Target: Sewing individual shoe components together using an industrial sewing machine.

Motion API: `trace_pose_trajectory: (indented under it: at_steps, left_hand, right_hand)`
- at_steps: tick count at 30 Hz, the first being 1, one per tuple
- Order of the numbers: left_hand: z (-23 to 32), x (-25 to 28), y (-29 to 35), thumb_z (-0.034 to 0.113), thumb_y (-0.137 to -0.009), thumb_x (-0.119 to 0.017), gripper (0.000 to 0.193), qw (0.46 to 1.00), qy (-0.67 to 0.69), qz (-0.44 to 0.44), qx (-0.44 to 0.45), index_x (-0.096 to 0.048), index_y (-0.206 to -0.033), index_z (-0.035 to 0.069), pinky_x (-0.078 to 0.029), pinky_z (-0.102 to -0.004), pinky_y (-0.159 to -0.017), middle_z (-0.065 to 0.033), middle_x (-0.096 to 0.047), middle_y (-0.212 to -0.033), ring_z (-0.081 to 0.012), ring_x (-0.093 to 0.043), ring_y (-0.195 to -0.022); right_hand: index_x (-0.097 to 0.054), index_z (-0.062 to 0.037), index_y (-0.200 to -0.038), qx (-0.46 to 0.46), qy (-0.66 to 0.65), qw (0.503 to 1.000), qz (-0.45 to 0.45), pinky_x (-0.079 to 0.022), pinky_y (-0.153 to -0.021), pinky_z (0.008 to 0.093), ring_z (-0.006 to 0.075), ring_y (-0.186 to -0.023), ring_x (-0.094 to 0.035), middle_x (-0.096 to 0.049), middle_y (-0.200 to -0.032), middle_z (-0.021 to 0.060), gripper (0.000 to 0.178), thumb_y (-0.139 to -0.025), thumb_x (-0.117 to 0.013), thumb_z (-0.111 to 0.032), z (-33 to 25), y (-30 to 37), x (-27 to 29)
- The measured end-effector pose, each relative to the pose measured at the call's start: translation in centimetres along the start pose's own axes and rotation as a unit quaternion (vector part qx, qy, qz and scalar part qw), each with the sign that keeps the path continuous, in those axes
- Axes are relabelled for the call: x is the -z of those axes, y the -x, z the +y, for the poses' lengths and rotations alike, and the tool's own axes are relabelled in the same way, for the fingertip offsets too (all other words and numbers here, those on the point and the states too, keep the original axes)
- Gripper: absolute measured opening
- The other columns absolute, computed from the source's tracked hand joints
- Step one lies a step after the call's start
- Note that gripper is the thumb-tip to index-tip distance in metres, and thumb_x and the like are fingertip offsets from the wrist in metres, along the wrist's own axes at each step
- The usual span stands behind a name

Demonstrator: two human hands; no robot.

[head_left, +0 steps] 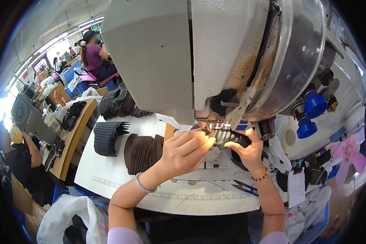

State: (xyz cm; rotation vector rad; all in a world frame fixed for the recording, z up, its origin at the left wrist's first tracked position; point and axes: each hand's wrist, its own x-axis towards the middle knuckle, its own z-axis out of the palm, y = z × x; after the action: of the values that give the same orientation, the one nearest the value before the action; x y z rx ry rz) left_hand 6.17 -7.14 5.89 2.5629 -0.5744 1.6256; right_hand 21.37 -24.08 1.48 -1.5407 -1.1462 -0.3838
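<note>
both hands are working right under the head of a large grey sewing machine [199,57]. the left hand [183,152] is lying curled on the white work table [110,179], its fingertips [207,141] pressing together against the near edge of a small dark ribbed piece [232,138] that is sitting beneath the needle area. the right hand [250,152] is pinching the same piece from the other side, thumb on top and fingers tucked under it. the left wrist is wearing a pale green bangle [143,185], the right wrist a beaded bracelet [259,177]. to the left on the table, stacks of brown pieces [144,152] and dark grey ribbed pieces [106,138] are lying fanned out. small scissors [245,188] are resting near the right forearm. a person in a purple top [94,57] is sitting far back at another station.
</note>
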Motion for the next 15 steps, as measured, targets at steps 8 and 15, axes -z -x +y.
trace_pose_trajectory:
  at_steps: [8, 15]
  left_hand:
    - [0.06, -0.04, -0.12, 0.003, -0.066, -0.074, 0.031, 1.000, -0.006, -0.006, 0.003, -0.071, -0.096, 0.004, -0.057, -0.0298, -0.067, -0.0027, -0.065, -0.088, -0.0205, -0.066, -0.083]
    - [-0.17, -0.52, -0.09, 0.001, -0.066, -0.073, 0.026, 0.999, 0.024, 0.017, 0.033, -0.070, -0.092, 0.002, -0.057, -0.0313, -0.067, -0.0071, -0.065, -0.088, -0.0248, -0.066, -0.081]
  right_hand:
    - [-0.063, -0.0041, -0.093, -0.005, 0.010, 1.000, -0.006, -0.040, -0.093, 0.0393, 0.0274, -0.109, -0.042, -0.043, -0.116, 0.0115, 0.052, -0.061, -0.089, -0.037, -0.61, -0.27, 0.26]
    - [-0.066, -0.0046, -0.099, -0.035, 0.019, 0.999, -0.001, -0.037, -0.092, 0.0391, 0.0265, -0.105, -0.040, -0.044, -0.112, 0.0100, 0.050, -0.067, -0.086, -0.037, -0.81, -0.94, 0.02]
